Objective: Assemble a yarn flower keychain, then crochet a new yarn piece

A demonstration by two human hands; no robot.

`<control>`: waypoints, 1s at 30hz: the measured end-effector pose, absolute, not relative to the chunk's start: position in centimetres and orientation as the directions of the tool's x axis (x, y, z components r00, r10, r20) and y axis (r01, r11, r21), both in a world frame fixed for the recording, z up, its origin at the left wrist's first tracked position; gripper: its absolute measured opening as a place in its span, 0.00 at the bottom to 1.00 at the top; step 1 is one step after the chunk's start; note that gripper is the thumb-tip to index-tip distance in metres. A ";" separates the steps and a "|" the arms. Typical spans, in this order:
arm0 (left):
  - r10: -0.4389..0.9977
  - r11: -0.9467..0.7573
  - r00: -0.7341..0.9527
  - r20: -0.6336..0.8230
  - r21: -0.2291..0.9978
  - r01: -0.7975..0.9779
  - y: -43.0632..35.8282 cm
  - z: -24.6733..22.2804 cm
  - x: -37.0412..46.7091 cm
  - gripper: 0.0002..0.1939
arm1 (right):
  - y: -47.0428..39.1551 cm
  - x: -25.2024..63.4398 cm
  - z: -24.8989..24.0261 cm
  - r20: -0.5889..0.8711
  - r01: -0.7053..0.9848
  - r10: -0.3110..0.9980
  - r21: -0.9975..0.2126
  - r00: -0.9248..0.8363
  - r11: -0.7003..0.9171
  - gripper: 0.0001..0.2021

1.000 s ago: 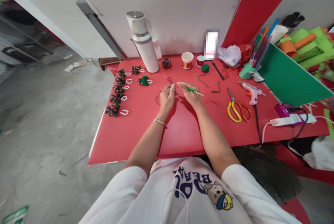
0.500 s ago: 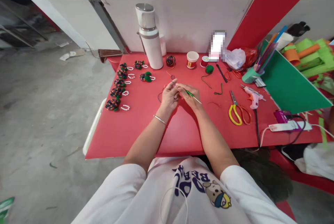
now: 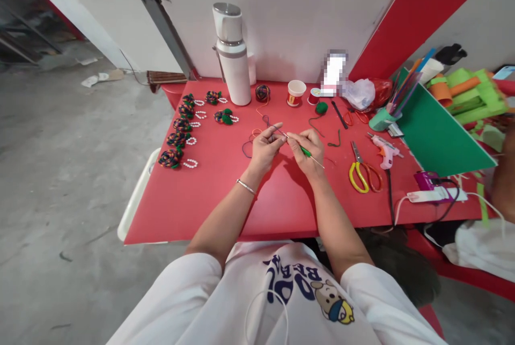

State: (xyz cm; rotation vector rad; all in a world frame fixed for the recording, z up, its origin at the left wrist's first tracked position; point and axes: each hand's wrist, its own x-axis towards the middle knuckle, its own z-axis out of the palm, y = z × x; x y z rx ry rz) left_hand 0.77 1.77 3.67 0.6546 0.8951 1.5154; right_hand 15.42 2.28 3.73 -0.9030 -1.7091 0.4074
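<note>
My right hand [image 3: 310, 158] is closed around a crochet hook with a green grip [image 3: 306, 152]; its thin metal end sticks out past the palm. The hook's tip meets my left hand [image 3: 264, 147], whose fingers pinch multicoloured yarn [image 3: 266, 119] with the index finger stretched forward. Loops of this yarn lie on the red table [image 3: 225, 195] beside the left hand and lead back to a dark multicoloured yarn ball [image 3: 263, 93]. Any stitches between the fingertips are too small to make out.
Several yarn flowers [image 3: 170, 158] with white bead loops [image 3: 190, 163] line the left side. A white thermos [image 3: 235, 74] and paper cup [image 3: 296, 93] stand behind. Scissors [image 3: 358, 169], a pink glue gun [image 3: 387, 152] and a power strip [image 3: 436, 195] lie right. Another person's arm [image 3: 505, 173] shows far right.
My right hand has moved right, away from the left, drawing the hook back so its shaft now shows between the hands. My left index finger points further right.
</note>
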 end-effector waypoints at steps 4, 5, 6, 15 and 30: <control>0.990 0.029 -0.098 -0.099 0.832 -0.555 1.0 4.4 1.3 0.31 | 1.2 16.6 4.5 0.562 0.298 0.814 -0.759 -0.148 0.578 0.12; 0.990 0.033 -0.098 -0.106 0.830 -0.557 0.9 4.6 1.4 0.31 | 1.2 16.9 4.6 0.527 0.267 0.833 -0.789 -0.167 0.553 0.12; 0.989 0.034 -0.101 -0.109 0.827 -0.561 0.9 4.8 1.4 0.32 | 1.2 17.2 4.7 0.501 0.243 0.846 -0.811 -0.182 0.533 0.12; 0.994 0.109 0.057 -0.094 0.777 -0.620 2.0 8.3 2.3 0.30 | 0.7 17.4 7.1 0.675 0.369 0.733 -0.662 -0.086 0.653 0.13; 0.999 -0.038 -0.041 0.022 0.896 -0.443 2.4 10.3 2.8 0.24 | 2.2 19.5 8.0 0.752 0.557 0.615 -0.414 -0.237 0.720 0.18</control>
